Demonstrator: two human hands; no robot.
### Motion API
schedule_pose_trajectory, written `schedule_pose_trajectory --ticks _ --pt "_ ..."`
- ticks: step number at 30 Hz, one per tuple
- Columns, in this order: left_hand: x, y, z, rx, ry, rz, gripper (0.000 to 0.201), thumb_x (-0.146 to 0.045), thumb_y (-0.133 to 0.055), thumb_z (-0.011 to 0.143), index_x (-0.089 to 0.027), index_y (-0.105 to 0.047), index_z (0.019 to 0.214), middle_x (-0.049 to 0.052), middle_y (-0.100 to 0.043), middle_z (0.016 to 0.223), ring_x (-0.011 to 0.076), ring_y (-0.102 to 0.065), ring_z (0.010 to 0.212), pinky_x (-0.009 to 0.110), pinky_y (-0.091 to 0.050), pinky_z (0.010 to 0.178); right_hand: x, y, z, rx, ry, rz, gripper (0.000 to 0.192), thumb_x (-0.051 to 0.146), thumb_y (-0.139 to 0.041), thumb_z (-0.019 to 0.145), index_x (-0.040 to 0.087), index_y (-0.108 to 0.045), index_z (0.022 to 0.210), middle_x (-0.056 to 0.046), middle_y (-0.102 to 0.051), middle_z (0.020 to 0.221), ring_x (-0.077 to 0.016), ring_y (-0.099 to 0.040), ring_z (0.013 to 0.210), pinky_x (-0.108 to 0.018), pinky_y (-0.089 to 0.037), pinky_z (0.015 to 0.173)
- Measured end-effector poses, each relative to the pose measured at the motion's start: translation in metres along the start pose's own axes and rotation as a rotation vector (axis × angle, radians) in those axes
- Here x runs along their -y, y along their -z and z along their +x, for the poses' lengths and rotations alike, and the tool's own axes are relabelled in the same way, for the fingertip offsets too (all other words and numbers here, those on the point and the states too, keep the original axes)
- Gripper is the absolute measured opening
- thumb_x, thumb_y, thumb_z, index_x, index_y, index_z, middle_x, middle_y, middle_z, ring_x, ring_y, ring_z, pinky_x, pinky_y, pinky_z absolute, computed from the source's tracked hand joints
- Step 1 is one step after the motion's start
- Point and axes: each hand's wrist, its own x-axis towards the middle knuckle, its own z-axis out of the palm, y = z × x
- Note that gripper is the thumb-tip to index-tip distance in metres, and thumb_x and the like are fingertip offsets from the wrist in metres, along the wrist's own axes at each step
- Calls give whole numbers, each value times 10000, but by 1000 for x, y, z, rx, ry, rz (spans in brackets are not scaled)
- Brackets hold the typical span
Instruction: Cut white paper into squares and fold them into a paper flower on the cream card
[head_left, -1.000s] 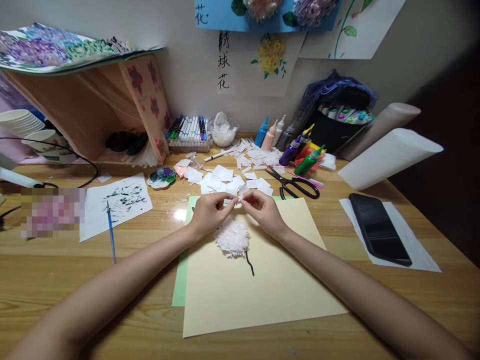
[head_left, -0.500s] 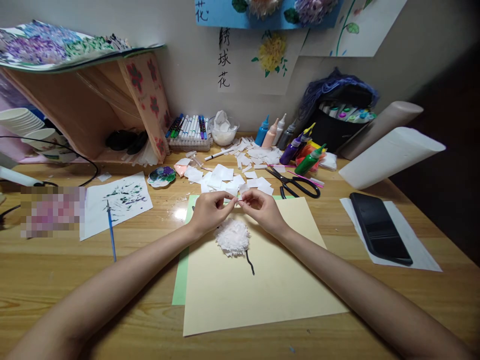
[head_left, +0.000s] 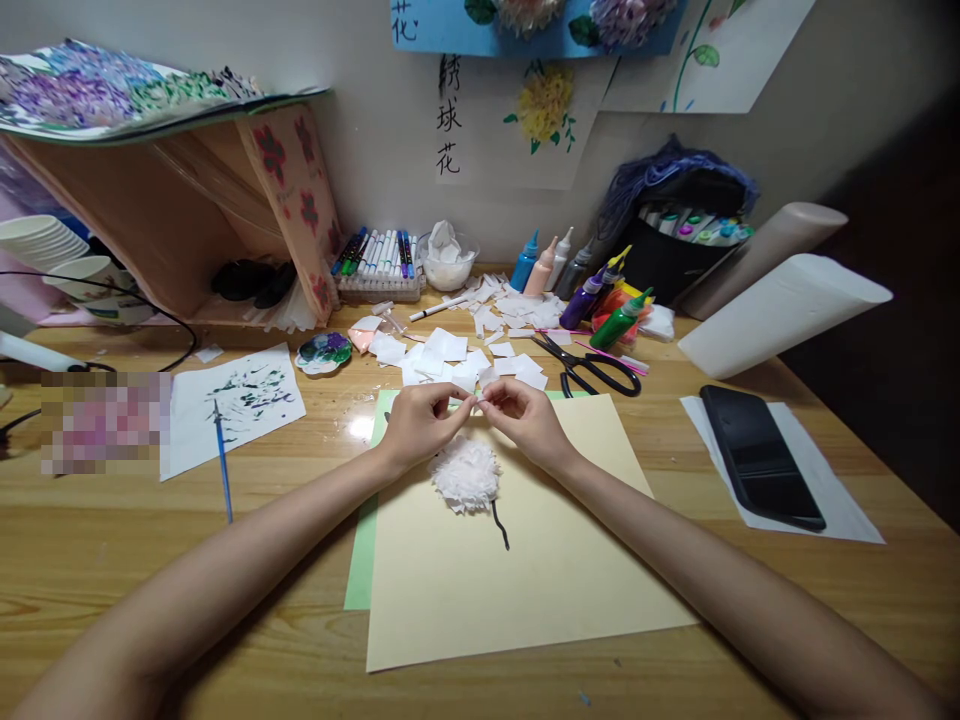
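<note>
My left hand (head_left: 420, 423) and my right hand (head_left: 525, 418) meet above the cream paper sheet (head_left: 517, 580), fingertips pinched together on a small white paper piece (head_left: 478, 401). Just below the hands a fluffy white paper flower (head_left: 466, 473) sits on the sheet, with a short black drawn stem (head_left: 500, 526) under it. A green sheet (head_left: 362, 560) peeks out from under the cream one at the left. Behind the hands lies a scatter of white paper squares (head_left: 450, 355).
Black scissors (head_left: 592, 370) lie behind my right hand, paint bottles (head_left: 592, 295) and a marker tray (head_left: 379, 265) by the wall. A blue brush (head_left: 222, 465) rests on a paint-daubed sheet (head_left: 236, 400) at left. A black phone (head_left: 757, 455) lies on white paper at right, beside rolled paper (head_left: 780, 315).
Almost nothing differs; both hands stay together over the flower, with only slight finger movement on the small paper piece.
</note>
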Motion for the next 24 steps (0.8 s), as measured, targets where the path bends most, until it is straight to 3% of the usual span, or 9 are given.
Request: schedule_pose_trajectory --ticks 9,12,17,24 --pt "-4 3 0 65 6 -35 262 -387 -537 787 -168 -681 779 -65 -334 437 71 -290 434 217 -220 457 4 0 -1 13 18 -19 119 295 -589 777 184 -555 754 -12 -558 750 -136 -523 689 -274 -423 627" --pt "-4 3 0 60 11 -32 243 -366 -530 793 -163 -643 721 -66 -328 454 71 -296 445 217 -227 470 6 0 -2 30 36 -40 114 274 -574 783 184 -535 727 -3 -537 725 -129 -503 668 -267 -406 612" --pt "-2 2 2 14 64 -54 210 -328 -502 812 -168 -548 684 -62 -347 492 78 -325 471 216 -249 490 7 1 -2 21 23 -22 124 238 -563 766 190 -475 692 19 -489 682 -118 -476 639 -253 -393 598" --pt "2 1 6 -141 197 -158 217 -351 -451 846 -181 -483 715 -51 -402 529 85 -361 481 217 -282 496 3 3 0 -35 -6 2 113 202 -554 718 195 -457 662 13 -489 678 -127 -467 633 -255 -379 576"
